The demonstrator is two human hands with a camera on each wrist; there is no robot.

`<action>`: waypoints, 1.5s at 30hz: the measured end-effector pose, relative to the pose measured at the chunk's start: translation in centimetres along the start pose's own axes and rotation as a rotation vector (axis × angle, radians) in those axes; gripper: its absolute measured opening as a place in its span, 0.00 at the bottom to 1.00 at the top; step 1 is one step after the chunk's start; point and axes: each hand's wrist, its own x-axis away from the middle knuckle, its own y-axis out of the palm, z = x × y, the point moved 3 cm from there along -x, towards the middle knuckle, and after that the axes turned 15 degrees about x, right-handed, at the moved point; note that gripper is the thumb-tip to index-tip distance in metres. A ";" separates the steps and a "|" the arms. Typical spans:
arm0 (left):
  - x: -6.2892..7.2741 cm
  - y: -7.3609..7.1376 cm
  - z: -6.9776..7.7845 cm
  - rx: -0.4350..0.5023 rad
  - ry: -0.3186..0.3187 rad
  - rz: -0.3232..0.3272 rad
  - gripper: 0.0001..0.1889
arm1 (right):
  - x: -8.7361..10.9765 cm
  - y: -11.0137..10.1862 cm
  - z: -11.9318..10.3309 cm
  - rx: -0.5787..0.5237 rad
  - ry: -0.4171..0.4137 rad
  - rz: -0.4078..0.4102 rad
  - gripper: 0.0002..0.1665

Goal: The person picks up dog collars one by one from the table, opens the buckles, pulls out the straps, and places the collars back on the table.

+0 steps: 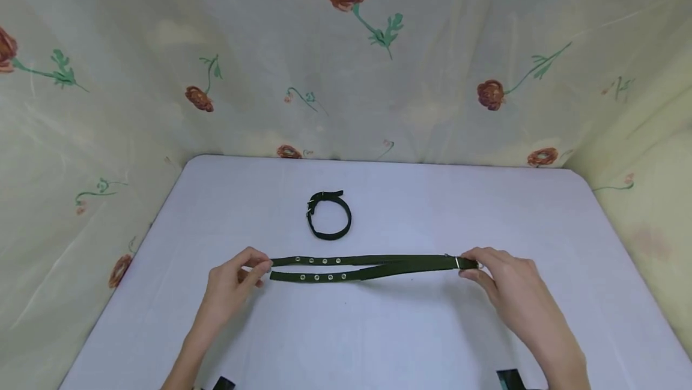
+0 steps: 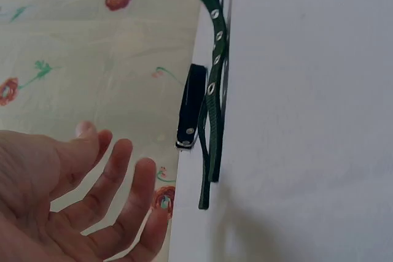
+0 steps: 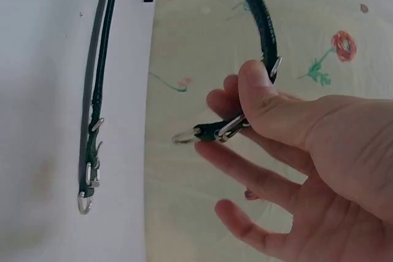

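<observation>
My right hand (image 1: 508, 288) pinches the buckle end of a dark green pet collar (image 3: 261, 19) between thumb and fingers. Its silver D-ring (image 3: 183, 138) pokes out past the fingertips. A second dark green collar (image 3: 98, 84) runs alongside over the white table, with its buckle (image 3: 92, 175) outside the hand. At the left, the eyeleted ends (image 2: 215, 127) of both straps run close together. My left hand (image 1: 232, 285) is by those ends and overlaps one tip in the head view; the left wrist view shows its fingers loosely bent, apart from the straps and holding nothing.
Farther back on the white table (image 1: 405, 210) lies another dark collar (image 1: 350, 219), fastened into a ring. Flower-printed cloth (image 1: 259, 35) hangs behind the table and along both sides. Dark pieces (image 1: 510, 379) show by the wrists at the bottom edge.
</observation>
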 end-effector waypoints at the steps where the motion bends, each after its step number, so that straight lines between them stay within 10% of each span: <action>1: 0.0 0.2 0.0 0.003 -0.002 -0.016 0.05 | 0.0 -0.1 -0.1 0.003 -0.015 0.005 0.13; 14: -0.9 4.0 1.5 -0.346 0.165 -0.195 0.15 | -0.2 -0.7 -0.3 0.007 0.007 -0.052 0.15; 21: -0.3 4.4 0.7 -0.502 0.204 -0.174 0.13 | 0.1 0.2 0.1 0.018 -0.006 -0.093 0.18; 34: 0.2 3.8 0.4 -0.571 0.182 -0.210 0.13 | 0.6 4.4 2.9 0.036 -0.043 -0.228 0.24; 45: 0.2 3.6 0.4 -0.574 0.167 -0.230 0.14 | 0.4 6.4 4.5 0.043 0.011 -0.169 0.11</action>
